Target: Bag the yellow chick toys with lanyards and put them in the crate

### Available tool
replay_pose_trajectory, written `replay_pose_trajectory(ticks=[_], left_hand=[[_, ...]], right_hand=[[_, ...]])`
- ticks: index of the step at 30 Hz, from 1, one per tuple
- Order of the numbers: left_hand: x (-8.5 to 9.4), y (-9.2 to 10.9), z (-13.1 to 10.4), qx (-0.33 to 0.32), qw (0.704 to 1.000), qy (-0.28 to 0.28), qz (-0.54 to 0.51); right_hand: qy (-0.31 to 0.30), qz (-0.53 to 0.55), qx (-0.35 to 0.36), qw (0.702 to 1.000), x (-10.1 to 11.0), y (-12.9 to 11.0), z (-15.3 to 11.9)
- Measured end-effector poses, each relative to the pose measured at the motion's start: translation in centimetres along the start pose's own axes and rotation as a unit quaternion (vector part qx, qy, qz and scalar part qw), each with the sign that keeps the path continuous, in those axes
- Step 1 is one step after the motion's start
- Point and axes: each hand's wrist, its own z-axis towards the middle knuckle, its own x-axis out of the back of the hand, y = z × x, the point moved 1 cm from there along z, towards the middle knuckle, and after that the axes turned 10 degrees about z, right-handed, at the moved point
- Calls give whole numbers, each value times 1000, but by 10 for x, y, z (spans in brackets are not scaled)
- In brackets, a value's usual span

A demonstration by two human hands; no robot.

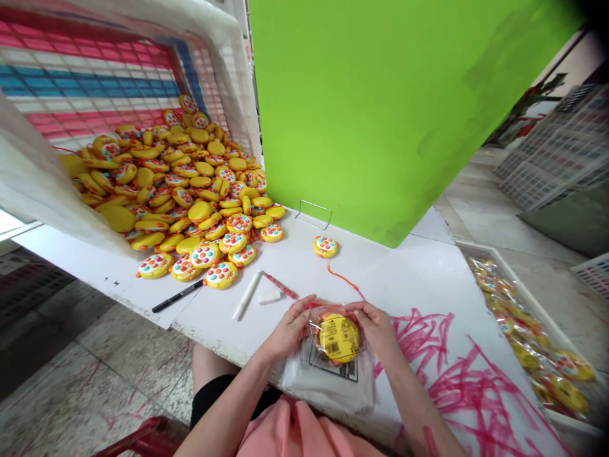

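Near the table's front edge, a yellow round toy [339, 337] with dark print and a barcode lies inside a clear plastic bag [316, 329]. My left hand [291, 327] pinches the bag's upper left side. On the upper right side, my right hand [375, 322] has thumb and finger closed on the same bag. Beneath it rests a stack of clear bags [328, 384]. Farther back sits a single turtle-like toy [326, 246] with coloured dots facing up. An orange cord [343, 278] runs between that toy and my right hand.
A lined crate [209, 19] on its side spills a heap of toys [190, 184] at left. Several pens, including a black marker [177, 296], lie before it. A green panel [380, 120] stands behind. Bagged toys fill a tray [528, 336] at right.
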Motion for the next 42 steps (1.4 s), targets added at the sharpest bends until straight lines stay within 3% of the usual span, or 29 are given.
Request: replay_pose_trajectory(ticks=[5, 10, 15, 25, 30, 36, 42], left_hand=[[1, 0, -2, -8, 1000, -12, 0], [0, 5, -1, -16, 999, 15, -33], [-2, 7, -1, -27, 1000, -5, -16], [-5, -3, 0, -57, 997, 52, 14], [-7, 0, -2, -71, 996, 46, 4], [-9, -2, -3, -86, 992, 77, 56], [-9, -2, -2, -87, 993, 73, 14]], right_hand=[[4, 10, -15, 1000, -1, 1, -2], [10, 31, -20, 999, 1, -2, -2], [10, 53, -18, 998, 5, -5, -2], [31, 46, -15, 998, 8, 0, -2], [24, 52, -13, 998, 6, -6, -3], [20, 42, -17, 999, 2, -9, -4], [25, 54, -16, 998, 4, -8, -3]])
